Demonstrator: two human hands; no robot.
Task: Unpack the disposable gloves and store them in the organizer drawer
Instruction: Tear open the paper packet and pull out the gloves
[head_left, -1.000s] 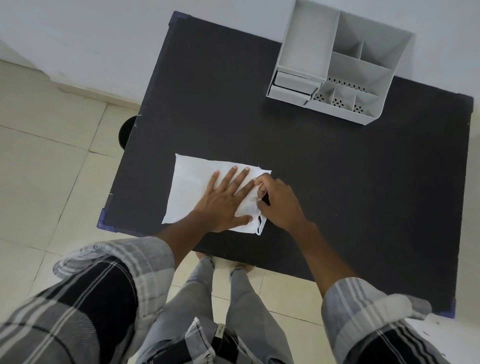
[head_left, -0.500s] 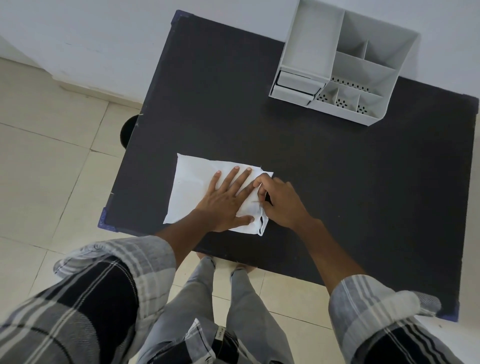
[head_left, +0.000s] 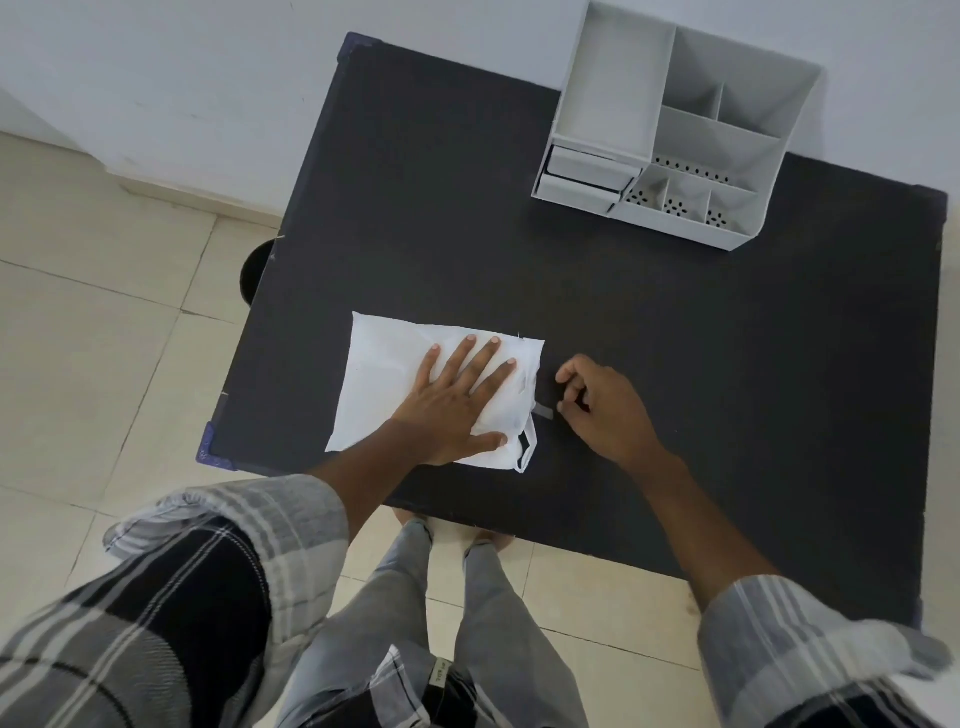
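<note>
A white plastic packet lies flat near the front left of the black table. My left hand presses down on its right half with fingers spread. My right hand is just right of the packet, fingers pinched on a thin greyish strip that stretches from the packet's torn right edge. A loose torn loop hangs at the packet's lower right corner. The grey organizer stands at the back of the table, its two small drawers on its left front, both closed.
The organizer has several open compartments, some with perforated floors. A white wall runs behind the table. Tiled floor lies to the left, with a dark round object beside the table edge. My legs stand at the table's front edge.
My right hand has pulled away to the right from the packet's edge, drawing a thin strip out with it. My left hand stays pressed on the packet.
</note>
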